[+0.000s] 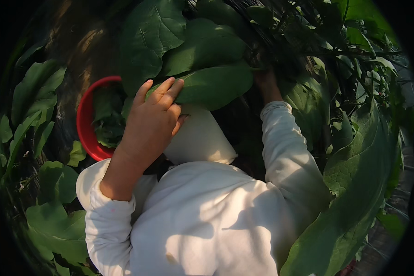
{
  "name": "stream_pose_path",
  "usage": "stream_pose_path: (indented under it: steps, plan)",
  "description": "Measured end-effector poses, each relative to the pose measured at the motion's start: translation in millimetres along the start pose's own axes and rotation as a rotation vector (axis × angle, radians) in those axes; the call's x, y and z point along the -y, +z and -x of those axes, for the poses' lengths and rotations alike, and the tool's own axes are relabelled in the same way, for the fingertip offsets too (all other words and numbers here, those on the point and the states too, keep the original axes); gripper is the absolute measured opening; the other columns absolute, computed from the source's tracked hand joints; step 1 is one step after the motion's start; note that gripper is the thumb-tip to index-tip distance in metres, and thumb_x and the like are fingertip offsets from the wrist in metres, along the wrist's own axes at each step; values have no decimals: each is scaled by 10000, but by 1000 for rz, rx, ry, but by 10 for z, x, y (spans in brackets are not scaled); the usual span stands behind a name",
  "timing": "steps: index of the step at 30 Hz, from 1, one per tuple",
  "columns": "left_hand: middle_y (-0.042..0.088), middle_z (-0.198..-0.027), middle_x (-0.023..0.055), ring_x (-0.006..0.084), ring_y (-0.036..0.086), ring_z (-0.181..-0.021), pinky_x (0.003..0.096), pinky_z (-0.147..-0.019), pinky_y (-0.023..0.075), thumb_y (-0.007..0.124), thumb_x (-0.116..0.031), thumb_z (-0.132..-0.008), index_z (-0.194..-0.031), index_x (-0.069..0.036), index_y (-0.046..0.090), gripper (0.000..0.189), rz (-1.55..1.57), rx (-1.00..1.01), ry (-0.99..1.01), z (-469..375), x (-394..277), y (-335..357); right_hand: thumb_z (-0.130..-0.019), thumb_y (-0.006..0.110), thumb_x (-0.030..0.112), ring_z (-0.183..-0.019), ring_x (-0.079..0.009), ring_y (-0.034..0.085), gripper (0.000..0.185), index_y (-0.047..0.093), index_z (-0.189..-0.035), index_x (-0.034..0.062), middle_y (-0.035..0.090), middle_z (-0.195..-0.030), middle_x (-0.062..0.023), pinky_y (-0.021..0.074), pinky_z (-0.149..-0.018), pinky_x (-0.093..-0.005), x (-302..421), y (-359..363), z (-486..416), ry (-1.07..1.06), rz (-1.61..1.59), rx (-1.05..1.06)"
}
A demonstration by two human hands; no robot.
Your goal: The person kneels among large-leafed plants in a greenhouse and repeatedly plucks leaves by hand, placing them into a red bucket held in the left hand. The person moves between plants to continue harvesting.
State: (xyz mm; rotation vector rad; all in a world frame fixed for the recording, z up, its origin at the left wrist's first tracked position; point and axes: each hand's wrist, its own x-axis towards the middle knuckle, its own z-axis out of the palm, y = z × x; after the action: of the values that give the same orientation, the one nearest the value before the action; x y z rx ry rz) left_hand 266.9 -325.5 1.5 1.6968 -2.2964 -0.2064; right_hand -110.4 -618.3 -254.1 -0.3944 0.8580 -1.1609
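Note:
Several broad green leaves spread in front of me. My left hand (153, 115) lies against the near left end of a large leaf (217, 84), its fingertips over the leaf's surface and its thumb beside the edge. Whether the fingers pinch the leaf is unclear. My right hand (265, 77) reaches into deep shadow at the stalk end of that same leaf; its fingers are mostly hidden. Left of my left hand stands a red round container (86, 120) with cut or picked leaves (107, 120) inside, partly covered by an upright leaf (151, 41).
Dense leafy plants rise on the right, with a very large leaf (352, 193) close to my right sleeve. More leafy plants (51, 220) grow at the left. Dark sheeting or soil with sunlit patches (86, 41) shows beyond the container.

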Motion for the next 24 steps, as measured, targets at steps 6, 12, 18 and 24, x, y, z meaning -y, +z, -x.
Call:
stream_pose_path:
  steps: [6, 12, 18, 24]
  plan:
    - [561, -1357, 82, 214, 455, -1312, 459, -1131, 294, 720, -236, -806, -784, -63, 675, 180, 64, 7, 45, 15, -14, 18, -967, 531, 198, -840, -194, 662, 151, 641, -1035, 120, 683, -934, -39, 564, -738, -340, 176, -695, -420, 17, -45, -118]
    - [539, -1378, 77, 224, 432, -1330, 459, -1138, 278, 734, -172, -765, -834, -77, 733, 117, 29, 26, 5, 23, -17, 0, -946, 601, 232, -901, -207, 670, 152, 665, -1015, 113, 697, -988, -60, 563, -775, -339, 86, -534, -48, 44, 15, -193]
    - [545, -1371, 86, 225, 439, -1326, 463, -1137, 279, 734, -160, -759, -819, -66, 716, 113, 68, 59, 11, -4, -53, -62, -924, 642, 168, -906, -200, 668, 142, 656, -1049, 102, 694, -985, -65, 563, -775, -335, 77, -547, 36, -38, 113, -259]
    - [550, -1367, 78, 220, 441, -1324, 462, -1135, 285, 725, -162, -774, -796, -37, 699, 129, 68, 24, 2, 52, -59, -63, -905, 646, 97, -884, -187, 660, 217, 609, -1119, 99, 673, -977, -49, 559, -741, -319, -90, -432, 114, -176, 237, -226]
